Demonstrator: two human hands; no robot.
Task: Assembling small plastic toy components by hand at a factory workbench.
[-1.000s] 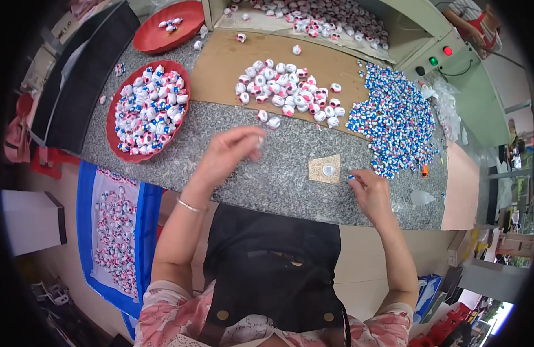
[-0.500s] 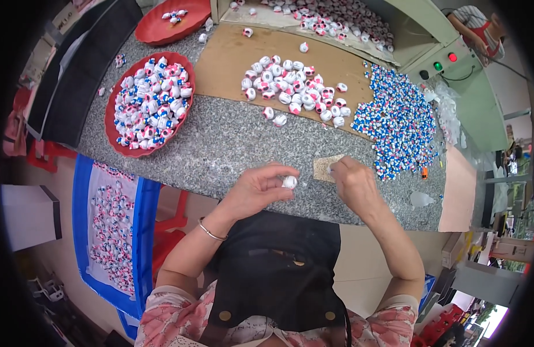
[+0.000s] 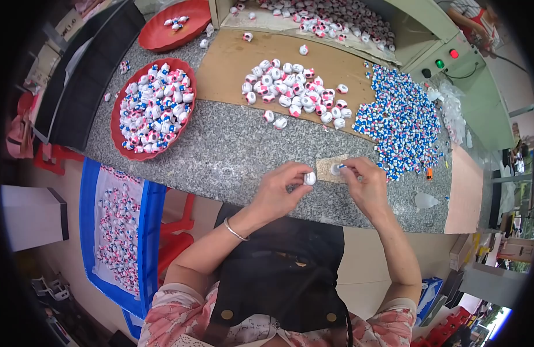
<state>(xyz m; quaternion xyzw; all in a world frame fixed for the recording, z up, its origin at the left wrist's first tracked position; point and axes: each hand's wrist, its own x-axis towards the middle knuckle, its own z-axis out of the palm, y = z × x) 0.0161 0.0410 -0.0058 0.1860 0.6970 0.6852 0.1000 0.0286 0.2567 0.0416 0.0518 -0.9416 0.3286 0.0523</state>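
My left hand [image 3: 278, 192] pinches a small white rounded toy head [image 3: 309, 178] between thumb and fingertips, above the front part of the stone worktop. Close on its right, my right hand [image 3: 366, 188] grips a tiny blue-and-white piece [image 3: 342, 166] at its fingertips. That piece is over or touching a whitish round patch [image 3: 335, 169] on a small speckled tan card [image 3: 325, 174]; contact cannot be made out. Farther back, a group of white-and-pink toy heads [image 3: 290, 87] lies on brown cardboard [image 3: 220, 69]. To the right spreads a heap of tiny blue, white and pink pieces [image 3: 403, 127].
A red bowl [image 3: 114, 118] full of assembled toys stands at left, with another red dish [image 3: 148, 37] behind it. Below the worktop is a blue crate [image 3: 90, 231] of toys. A green-grey machine [image 3: 475, 98] with an opening holding toy heads stands behind; someone stands far right.
My left hand has moved right with the white toy head, closer to the card. My right hand has shifted slightly right, and the blue-and-white piece now shows at its fingertips.
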